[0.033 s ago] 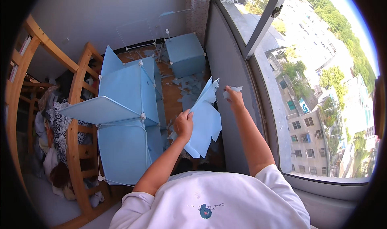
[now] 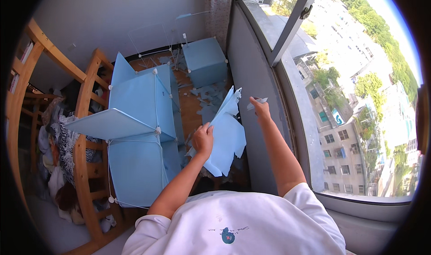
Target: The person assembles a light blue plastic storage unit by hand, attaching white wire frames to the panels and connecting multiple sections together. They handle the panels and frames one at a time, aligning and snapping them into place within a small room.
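Observation:
My left hand (image 2: pixel 203 141) grips a torn light-blue plastic sheet (image 2: pixel 228 140) by its left edge. The sheet hangs in front of me, folded along its upper part, with ragged edges at the top and bottom. Further right, beside the window wall, my right hand (image 2: pixel 260 107) pinches a small torn scrap (image 2: pixel 257 103) of pale blue plastic. The scrap is apart from the sheet. On the floor beyond lie many loose blue plastic pieces (image 2: pixel 211 97).
A blue panel cube shelf (image 2: pixel 134 91) with white connectors stands at left. Another blue cube (image 2: pixel 205 57) is at the far wall, near bare wire frames (image 2: pixel 148 39). A wooden bunk ladder (image 2: pixel 83 134) rises on the left. An open window (image 2: pixel 292 28) is on the right.
The scrap in my right hand has tilted slightly and sits a touch lower in the grip. My left hand keeps its hold on the sheet.

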Tool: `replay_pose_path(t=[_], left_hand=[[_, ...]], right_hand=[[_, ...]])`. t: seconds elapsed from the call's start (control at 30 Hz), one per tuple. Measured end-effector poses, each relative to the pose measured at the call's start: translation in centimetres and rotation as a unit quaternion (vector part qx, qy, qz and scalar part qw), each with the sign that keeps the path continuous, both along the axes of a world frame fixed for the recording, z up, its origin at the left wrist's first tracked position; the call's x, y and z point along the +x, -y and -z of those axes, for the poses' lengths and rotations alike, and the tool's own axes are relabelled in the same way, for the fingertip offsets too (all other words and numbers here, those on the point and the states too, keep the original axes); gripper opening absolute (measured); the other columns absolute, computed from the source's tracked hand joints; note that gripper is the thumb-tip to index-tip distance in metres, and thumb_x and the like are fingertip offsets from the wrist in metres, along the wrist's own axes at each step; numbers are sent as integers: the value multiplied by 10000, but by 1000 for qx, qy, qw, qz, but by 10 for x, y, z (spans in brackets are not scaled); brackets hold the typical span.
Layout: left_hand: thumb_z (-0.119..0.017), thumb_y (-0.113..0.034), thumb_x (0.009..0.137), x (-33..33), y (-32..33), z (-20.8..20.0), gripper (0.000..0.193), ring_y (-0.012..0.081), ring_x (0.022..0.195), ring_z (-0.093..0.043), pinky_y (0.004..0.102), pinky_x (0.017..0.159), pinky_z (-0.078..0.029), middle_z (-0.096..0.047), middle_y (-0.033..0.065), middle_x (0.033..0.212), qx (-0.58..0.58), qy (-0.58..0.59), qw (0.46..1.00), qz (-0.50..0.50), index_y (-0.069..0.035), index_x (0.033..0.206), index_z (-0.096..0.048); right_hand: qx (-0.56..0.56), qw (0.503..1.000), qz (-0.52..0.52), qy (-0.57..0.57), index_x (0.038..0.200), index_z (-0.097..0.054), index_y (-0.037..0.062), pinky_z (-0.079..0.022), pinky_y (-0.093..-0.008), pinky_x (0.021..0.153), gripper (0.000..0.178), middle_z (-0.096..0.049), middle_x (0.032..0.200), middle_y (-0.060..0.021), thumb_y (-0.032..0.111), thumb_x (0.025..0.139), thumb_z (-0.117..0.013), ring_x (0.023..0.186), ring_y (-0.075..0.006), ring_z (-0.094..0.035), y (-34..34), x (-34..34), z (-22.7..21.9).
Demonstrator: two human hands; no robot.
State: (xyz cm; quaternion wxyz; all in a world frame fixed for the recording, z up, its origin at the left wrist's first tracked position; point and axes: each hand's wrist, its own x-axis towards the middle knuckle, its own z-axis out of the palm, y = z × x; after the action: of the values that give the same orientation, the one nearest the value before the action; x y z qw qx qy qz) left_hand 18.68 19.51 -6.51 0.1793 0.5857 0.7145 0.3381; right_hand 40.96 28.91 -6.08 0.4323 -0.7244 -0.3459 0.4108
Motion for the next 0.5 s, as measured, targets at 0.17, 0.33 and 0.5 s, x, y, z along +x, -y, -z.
replay_pose_path(t=[0.17,0.33,0.5], left_hand=[[-609,-257,778,4,2,-1,248,316,775,-594,384,649,-461,-631,95,881,-23,-22,999,31,-89,958,-644],[-607,-212,780,10,9,-12,230,317,808,-603,378,697,-470,-634,122,918,-6,-13,998,53,-58,948,-639],[-612,-205,779,13,10,-13,224,322,772,-608,376,692,-469,-638,148,868,-2,3,998,58,-42,932,-636]], right_hand=[[23,954,-10,300,1198,-433,-91,-392,-391,925,814,-468,1204,-271,510,698,-660,1119,-363,-467,3,-5,-10],[-2,975,-68,210,814,-647,1,-475,-382,685,506,-632,758,-178,500,756,-591,721,-305,-621,-11,-44,-9],[44,961,-28,270,713,-640,38,-466,-401,597,394,-608,669,-176,416,793,-565,657,-332,-598,-7,-52,-11]])
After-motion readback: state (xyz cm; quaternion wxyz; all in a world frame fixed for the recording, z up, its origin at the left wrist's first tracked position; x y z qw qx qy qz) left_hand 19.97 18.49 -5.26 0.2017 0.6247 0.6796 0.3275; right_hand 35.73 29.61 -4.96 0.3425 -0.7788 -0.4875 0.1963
